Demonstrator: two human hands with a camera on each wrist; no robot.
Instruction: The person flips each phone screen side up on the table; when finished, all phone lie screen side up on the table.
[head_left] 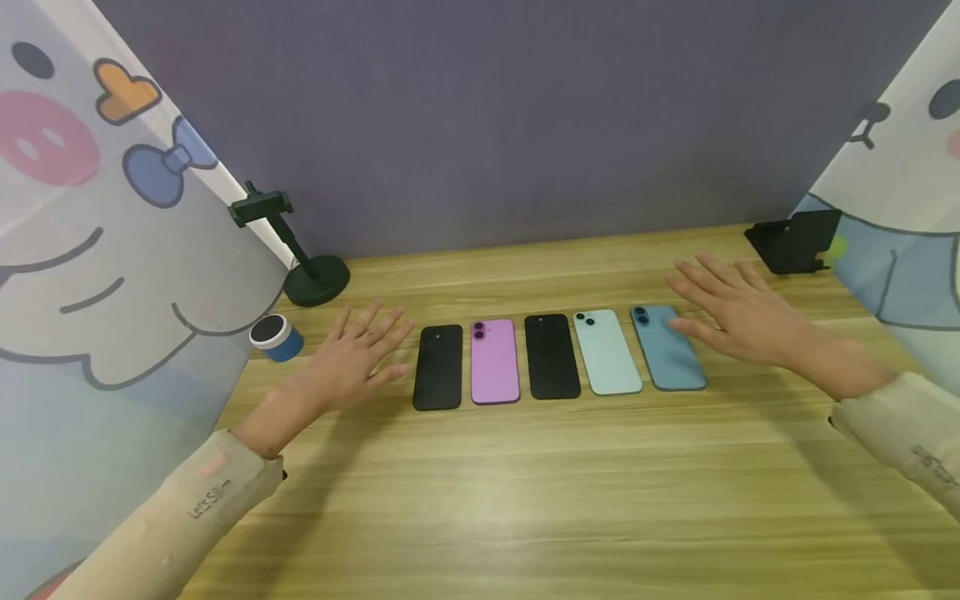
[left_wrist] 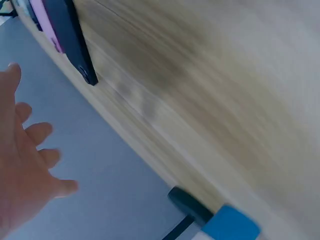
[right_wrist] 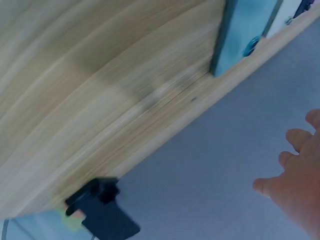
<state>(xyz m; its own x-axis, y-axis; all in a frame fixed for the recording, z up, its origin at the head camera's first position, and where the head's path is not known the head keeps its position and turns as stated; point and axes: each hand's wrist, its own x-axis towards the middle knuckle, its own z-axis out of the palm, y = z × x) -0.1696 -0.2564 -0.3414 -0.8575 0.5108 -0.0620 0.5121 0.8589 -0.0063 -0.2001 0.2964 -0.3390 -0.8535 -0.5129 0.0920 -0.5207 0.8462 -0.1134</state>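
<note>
Several phones lie back-up in a row on the table. From left to right in the head view they are a black phone (head_left: 438, 367), a pink-purple phone (head_left: 495, 362), a second black phone (head_left: 552, 357), a pale mint phone (head_left: 607, 352) and a blue phone (head_left: 669, 347). To the left of the row, my left hand (head_left: 347, 364) hovers palm down, fingers spread, holding nothing. My right hand (head_left: 738, 312) hovers at the other end with its fingers extended; its thumb overlaps the blue phone's edge in the head view. In the right wrist view this hand (right_wrist: 295, 175) appears apart from the blue phone (right_wrist: 245, 35).
A dark phone stand (head_left: 316, 280) with a round base stands at the back left, beside a blue-and-white round container (head_left: 276, 337). At the back right sits a black folding stand (head_left: 798, 240). A grey panel (head_left: 510, 125) rises behind the wooden table (head_left: 525, 500), with cartoon-printed sheets at both sides.
</note>
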